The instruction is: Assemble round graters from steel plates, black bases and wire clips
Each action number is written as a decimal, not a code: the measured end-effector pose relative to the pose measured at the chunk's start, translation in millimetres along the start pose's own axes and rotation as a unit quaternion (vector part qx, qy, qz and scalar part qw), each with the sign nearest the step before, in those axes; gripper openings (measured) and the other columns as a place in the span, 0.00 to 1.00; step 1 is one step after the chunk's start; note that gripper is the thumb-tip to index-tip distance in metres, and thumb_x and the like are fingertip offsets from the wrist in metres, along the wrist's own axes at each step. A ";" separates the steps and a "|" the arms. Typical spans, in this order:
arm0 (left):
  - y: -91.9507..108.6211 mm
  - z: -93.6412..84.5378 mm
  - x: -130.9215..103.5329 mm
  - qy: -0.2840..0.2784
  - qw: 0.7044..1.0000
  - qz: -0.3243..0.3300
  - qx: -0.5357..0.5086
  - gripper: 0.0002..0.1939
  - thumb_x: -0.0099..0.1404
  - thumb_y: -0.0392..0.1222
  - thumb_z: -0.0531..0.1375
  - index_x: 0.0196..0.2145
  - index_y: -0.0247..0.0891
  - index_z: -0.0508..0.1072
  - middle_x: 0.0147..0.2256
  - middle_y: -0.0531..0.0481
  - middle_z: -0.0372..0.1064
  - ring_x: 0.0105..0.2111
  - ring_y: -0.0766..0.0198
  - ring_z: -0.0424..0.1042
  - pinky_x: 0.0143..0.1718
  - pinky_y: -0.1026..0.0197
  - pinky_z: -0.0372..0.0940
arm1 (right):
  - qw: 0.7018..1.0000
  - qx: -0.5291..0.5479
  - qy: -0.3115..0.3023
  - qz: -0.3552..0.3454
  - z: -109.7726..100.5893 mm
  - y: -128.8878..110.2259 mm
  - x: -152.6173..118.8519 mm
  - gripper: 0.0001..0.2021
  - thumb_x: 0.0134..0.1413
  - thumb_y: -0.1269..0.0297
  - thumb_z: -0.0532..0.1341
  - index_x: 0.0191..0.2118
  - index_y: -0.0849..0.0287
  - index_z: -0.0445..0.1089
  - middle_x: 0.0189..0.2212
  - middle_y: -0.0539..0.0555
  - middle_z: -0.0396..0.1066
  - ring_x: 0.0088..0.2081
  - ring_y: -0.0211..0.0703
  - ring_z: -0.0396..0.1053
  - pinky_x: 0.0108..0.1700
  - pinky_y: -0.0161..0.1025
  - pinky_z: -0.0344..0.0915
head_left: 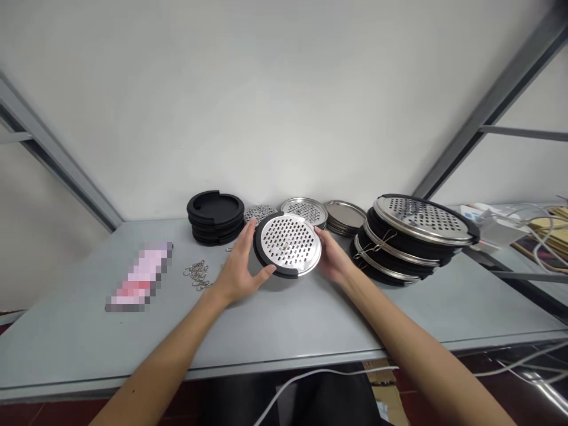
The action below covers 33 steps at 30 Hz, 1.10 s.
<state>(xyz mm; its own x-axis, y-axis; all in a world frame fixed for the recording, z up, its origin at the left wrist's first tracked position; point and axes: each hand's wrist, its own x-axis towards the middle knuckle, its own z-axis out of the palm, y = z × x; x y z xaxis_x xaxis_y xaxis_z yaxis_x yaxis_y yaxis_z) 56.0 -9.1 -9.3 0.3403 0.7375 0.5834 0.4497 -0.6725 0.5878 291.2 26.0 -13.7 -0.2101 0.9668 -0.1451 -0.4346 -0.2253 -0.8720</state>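
Observation:
Between my hands, raised above the table, is a round grater [290,241] with a perforated metal face and a black rim along its left side. My left hand [239,269] holds the left edge, its thumb at the lower rim and its fingers up the side. My right hand [332,255] grips the right edge, fingers partly hidden behind it. Behind the grater lie perforated metal discs [304,207] and a stack of plain metal discs [345,214]. A stack of black round bases [216,214] stands left of them. Small wire clips [198,274] lie loose left of my left hand.
A tall, leaning stack of assembled graters [417,222] with wire clips stands at the right. A pixelated phone-shaped object [141,275] lies at the left of the grey table [284,337]. Metal frame posts [479,112] flank the wall. A white cable [323,371] crosses below the front edge.

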 end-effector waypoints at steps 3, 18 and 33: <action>2.3 -13.9 2.2 -0.054 0.990 0.079 0.108 0.49 0.59 0.54 0.65 0.69 0.47 0.43 0.70 0.40 0.35 0.67 0.39 0.40 0.64 0.36 0.43 | 1.000 0.000 -0.013 0.028 -0.2 -1.2 -0.9 0.15 0.52 0.50 0.59 0.41 0.54 0.72 0.39 0.52 0.78 0.46 0.49 0.73 0.51 0.47 0.66; 5.8 -9.5 1.6 0.023 0.995 0.067 -0.065 0.15 0.65 0.41 0.62 0.49 0.40 0.74 0.49 0.42 0.74 0.50 0.52 0.72 0.54 0.49 0.65 | 0.997 -0.063 -0.040 0.036 -7.4 -6.0 0.5 0.18 0.54 0.44 0.59 0.35 0.56 0.72 0.29 0.54 0.78 0.36 0.48 0.75 0.44 0.45 0.69; -7.7 -0.8 -2.3 -0.018 0.984 0.103 0.146 0.15 0.64 0.39 0.61 0.49 0.40 0.74 0.48 0.42 0.75 0.49 0.48 0.72 0.51 0.46 0.65 | 0.777 -0.425 -0.055 -0.461 6.0 -7.8 -38.3 0.34 0.46 0.52 0.69 0.60 0.48 0.63 0.60 0.56 0.63 0.62 0.60 0.58 0.65 0.56 0.49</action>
<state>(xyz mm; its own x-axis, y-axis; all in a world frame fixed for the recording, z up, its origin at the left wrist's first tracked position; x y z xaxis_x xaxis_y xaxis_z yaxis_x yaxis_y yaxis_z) 51.1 -5.6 -14.7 0.4763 0.5921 0.6501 0.5835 -0.7659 0.2700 297.4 -10.0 1.5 -0.2467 0.6442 0.7240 0.2803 0.7626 -0.5830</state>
